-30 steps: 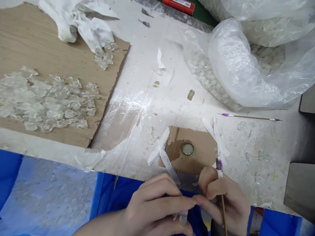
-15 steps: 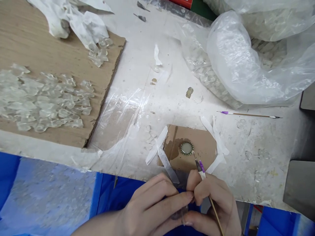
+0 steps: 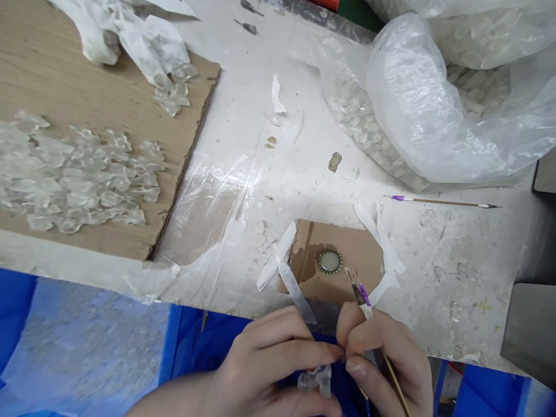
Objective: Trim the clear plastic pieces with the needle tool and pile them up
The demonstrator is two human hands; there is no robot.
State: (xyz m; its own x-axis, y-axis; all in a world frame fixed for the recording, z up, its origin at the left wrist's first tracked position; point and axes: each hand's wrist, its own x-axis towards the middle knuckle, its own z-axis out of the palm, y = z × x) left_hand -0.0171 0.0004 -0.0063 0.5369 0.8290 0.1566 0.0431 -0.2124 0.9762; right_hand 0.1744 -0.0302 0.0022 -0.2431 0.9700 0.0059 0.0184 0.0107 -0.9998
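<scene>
A clear glassy chip is pinched in the left hand, while a purple-banded wooden pick is gripped tight in the right hand, tip just beside a round metal bezel on taped-down cardboard.

The white-smeared work surface runs to a front edge low in the view. A cardboard sheet lies along its left side, heaped with clear glass chunks. A bulging plastic bag fills the far right corner. Near the front edge, a taped cardboard square carries a round metal bezel, and a purple-banded pointed stylus lies to its right.
</scene>
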